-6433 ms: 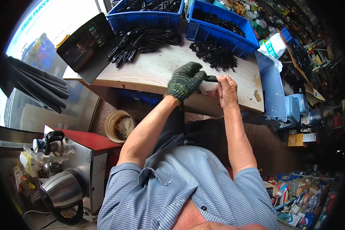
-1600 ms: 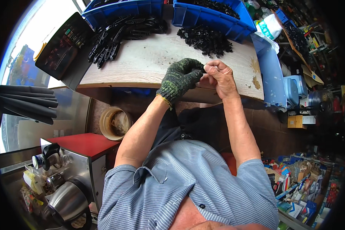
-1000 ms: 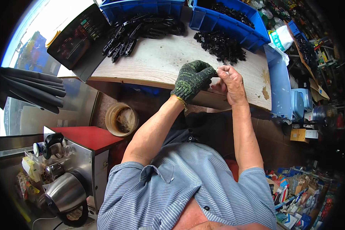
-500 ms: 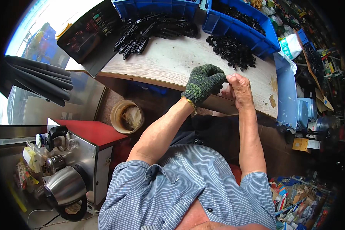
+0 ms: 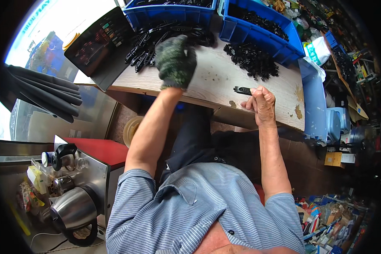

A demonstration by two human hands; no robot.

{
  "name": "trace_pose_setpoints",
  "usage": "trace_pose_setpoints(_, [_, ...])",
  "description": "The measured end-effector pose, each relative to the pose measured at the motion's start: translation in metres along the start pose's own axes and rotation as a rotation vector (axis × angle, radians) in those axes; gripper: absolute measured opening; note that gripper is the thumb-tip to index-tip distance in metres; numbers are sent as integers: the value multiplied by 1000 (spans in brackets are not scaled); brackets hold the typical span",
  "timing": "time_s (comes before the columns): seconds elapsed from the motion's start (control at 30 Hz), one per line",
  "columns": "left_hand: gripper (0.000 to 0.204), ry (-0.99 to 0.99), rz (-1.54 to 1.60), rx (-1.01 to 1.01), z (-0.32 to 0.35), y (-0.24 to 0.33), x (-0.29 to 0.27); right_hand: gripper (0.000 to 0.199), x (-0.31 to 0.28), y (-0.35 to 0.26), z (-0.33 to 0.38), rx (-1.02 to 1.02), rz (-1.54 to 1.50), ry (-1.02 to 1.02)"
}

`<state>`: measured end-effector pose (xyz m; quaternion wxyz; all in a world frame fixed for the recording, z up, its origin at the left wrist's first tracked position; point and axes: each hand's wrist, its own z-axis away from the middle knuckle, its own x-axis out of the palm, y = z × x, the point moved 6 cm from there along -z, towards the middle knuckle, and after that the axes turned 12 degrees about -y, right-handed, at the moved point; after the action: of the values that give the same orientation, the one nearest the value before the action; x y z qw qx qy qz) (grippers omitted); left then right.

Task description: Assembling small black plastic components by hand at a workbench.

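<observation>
Pinched in the bare right hand [image 5: 262, 103], a small black part [image 5: 242, 90] sticks out over the table [image 5: 216, 80] edge and could slip off, while the gloved left hand [image 5: 175, 61] hovers loosely curled, holding nothing, near a pile of long black pieces [image 5: 156, 38].

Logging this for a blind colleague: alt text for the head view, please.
Seen from above, a person at a wooden bench reaches the gloved left hand toward long black parts. The bare right hand pinches a small black part. Blue bins stand behind.
</observation>
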<state>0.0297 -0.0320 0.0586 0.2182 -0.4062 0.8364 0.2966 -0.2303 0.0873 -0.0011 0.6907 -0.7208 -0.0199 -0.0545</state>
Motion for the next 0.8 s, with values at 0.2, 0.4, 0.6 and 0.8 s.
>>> trace_pose_setpoints(0.2, [33, -271, -428, -237, -16, -92, 31, 37, 0, 4, -4, -32, 6, 8])
trace_pose_setpoints(0.4, [28, -329, -249, -195, -19, -103, 40, 37, 2, 1, -2, -40, -12, 24])
trace_pose_setpoints(0.6, [20, -258, -256, 1, -11, -64, 23, 35, -14, 0, 0, -35, -181, 87])
trace_pose_setpoints(0.8, [15, -97, -140, 203, -5, -41, 4, 37, -85, 0, 13, 40, -293, 486])
